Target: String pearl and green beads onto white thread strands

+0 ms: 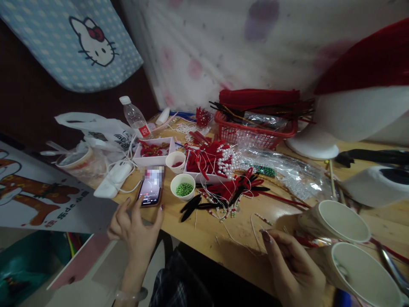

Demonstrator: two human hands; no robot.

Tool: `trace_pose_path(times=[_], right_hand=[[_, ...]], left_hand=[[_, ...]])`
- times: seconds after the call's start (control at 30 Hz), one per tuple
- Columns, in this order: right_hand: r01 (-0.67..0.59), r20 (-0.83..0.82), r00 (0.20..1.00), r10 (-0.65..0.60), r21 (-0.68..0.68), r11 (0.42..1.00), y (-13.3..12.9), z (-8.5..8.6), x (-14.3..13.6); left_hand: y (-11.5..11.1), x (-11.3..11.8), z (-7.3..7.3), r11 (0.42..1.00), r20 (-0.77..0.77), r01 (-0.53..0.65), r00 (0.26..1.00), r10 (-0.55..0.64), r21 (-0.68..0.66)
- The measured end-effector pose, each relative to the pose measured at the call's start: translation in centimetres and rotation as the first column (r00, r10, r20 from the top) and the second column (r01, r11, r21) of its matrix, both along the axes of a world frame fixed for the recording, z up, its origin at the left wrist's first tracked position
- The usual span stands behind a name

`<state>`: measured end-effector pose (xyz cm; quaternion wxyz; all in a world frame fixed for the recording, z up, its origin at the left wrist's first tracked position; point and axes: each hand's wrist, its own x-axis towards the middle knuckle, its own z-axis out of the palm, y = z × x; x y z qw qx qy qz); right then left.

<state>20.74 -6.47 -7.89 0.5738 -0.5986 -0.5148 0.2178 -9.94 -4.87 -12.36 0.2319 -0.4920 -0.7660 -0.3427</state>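
Observation:
My left hand [136,232] has its fingers spread, with a fingertip at the lower part of a lit smartphone [151,187] lying on the table. At the table's front edge my right hand [292,264] is closed, thumb and finger pinched together. A thin white thread [238,243] runs to these fingers; the exact grip is partly hidden. Just beyond them lies a short string of small beads [263,219]. Beside the phone stand a paper cup of green beads [183,187] and a cup of dark red beads [175,163].
A pink tray [207,177] holds red fuzzy pieces and white bead strings. Black leaf-shaped pieces [191,208] lie in front. Behind stand a red basket [252,134] and a plastic bottle [136,117]. Two paper cups [343,221] are at right; a white power strip [111,179] is left.

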Motion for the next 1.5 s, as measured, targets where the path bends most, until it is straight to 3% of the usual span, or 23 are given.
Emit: trace_pose_path(times=[0.23,0.43,1.5], right_hand=[[0.028,0.004,1.0,-0.028,-0.022,0.999,-0.18,-0.13,0.01],[-0.018,0.019,1.0,0.018,0.024,1.0,-0.07,-0.51,0.29],[-0.024,-0.011,1.0,0.023,-0.033,0.999,-0.27,-0.88,0.34]], left_hand=[[0.01,0.2,0.13,1.0,-0.044,0.012,0.999,-0.011,0.003],[0.03,0.11,0.07,0.999,-0.01,0.035,0.999,-0.035,0.002],[0.02,0.22,0.02,1.0,0.062,0.002,0.998,-0.001,-0.01]])
